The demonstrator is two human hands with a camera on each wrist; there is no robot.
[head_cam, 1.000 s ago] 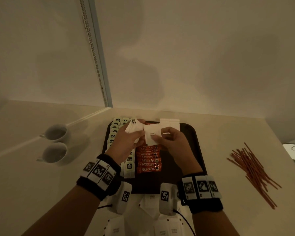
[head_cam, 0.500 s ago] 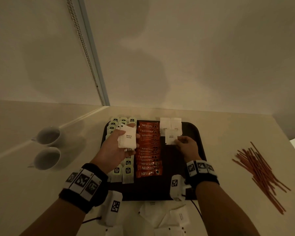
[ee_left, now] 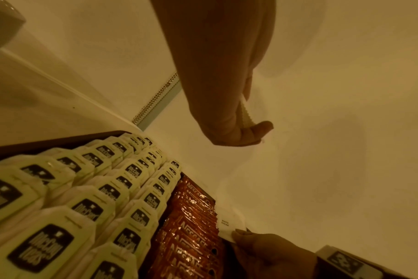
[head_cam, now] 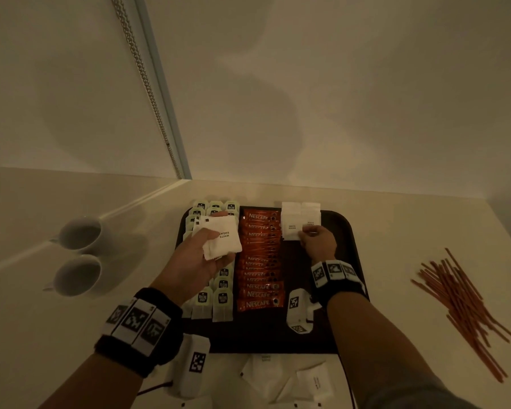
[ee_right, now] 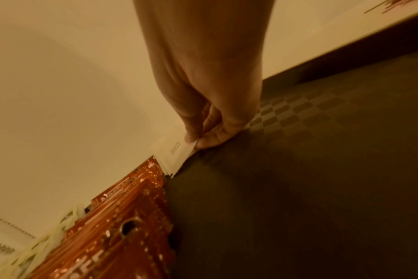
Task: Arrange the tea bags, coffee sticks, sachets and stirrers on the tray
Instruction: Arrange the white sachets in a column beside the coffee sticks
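On the dark rectangular plastic tray, our pale-green tea bags and orange coffee sticks already sit in rows. Above the tea bags our left hand grips a spare stack of white paper sugar sachets as a supply. At the tray's far edge, just beside the sticks, our right hand pinches one white sachet, probably squaring it into the row.

The left hand is raised palm-up with its fingers curled round a small stack of white sugar sachets, while the right hand, forearm stretched forward and low, pinches the near corner of one sugar sachet between thumb and fingertips.
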